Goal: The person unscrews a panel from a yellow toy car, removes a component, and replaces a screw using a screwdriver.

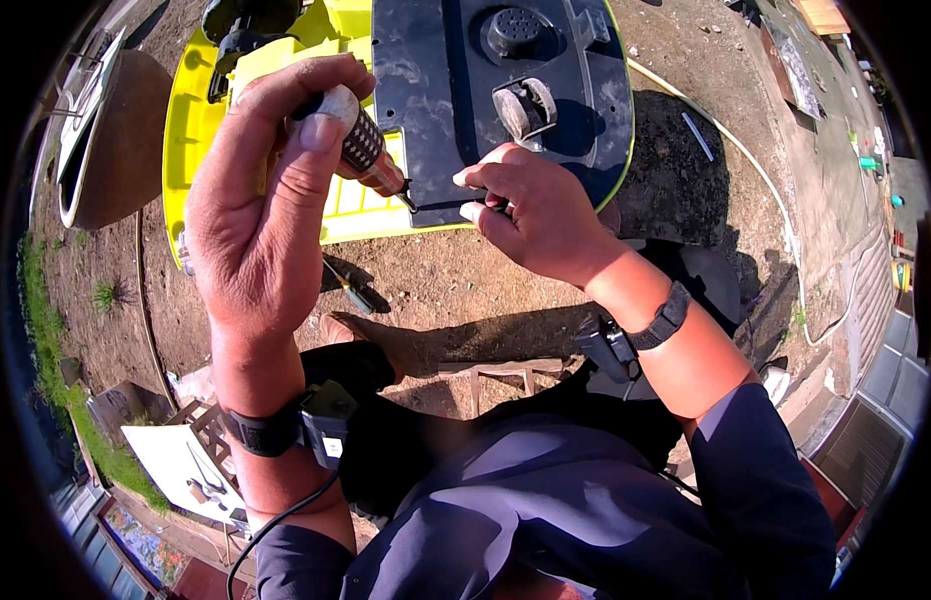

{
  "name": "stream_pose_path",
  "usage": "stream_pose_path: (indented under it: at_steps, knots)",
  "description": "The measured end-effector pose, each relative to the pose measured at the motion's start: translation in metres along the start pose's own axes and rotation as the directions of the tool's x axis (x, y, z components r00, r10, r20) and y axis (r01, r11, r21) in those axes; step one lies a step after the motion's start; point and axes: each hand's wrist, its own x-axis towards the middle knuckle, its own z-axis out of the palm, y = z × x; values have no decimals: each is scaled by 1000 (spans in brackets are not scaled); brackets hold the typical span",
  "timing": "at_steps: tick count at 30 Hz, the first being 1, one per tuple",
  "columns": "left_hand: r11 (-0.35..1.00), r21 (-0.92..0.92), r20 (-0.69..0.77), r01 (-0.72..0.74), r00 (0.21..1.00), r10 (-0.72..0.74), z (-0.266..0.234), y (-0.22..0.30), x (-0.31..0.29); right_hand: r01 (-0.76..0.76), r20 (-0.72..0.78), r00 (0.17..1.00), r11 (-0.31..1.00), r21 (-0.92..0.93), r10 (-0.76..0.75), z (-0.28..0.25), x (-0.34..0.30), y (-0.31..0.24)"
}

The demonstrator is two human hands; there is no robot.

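Note:
My left hand (255, 215) is closed around the handle of a screwdriver (363, 142) with a dark knurled grip and a reddish lower part. The screwdriver slants down to the right, its tip at the near left corner of a black panel (415, 95). That panel lies on a bright yellow plastic body (185, 150). Just right of the tip, my right hand (545, 205) is closed at the panel's near edge, thumb and fingers curled together. Something small and dark shows between them, too hidden to name. A grey clamp-like part (523, 108) stands up from the panel.
Another screwdriver (350, 287) lies on the dirt below the yellow body. A pale hose (745, 150) curves along the ground at right, past a thin metal strip (697, 137). A small wooden stool (500, 370) stands near my legs. At lower left is a white board (180, 470) holding tools.

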Motion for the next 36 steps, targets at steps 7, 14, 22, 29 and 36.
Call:
stream_pose_path:
  at_steps: [7,14,22,29,36]
  knots:
    - [901,386,46,-198,980,196,-8,-10,4,12,-2,1000,1000,-8,-12,0,0,2]
    - [865,370,127,-339,941,314,-3,-9,3,22,14,1000,997,-71,-21,-2,-2,-3]
    - [972,179,45,-154,988,148,-3,-4,2,97,43,995,980,-171,-91,1,-3,1]
    - [958,223,70,-181,983,170,-5,-8,2,80,60,996,973,-215,-69,3,-4,0]
    - [908,328,65,-261,965,254,-6,-18,3,68,63,996,971,-228,-55,3,-4,-1]
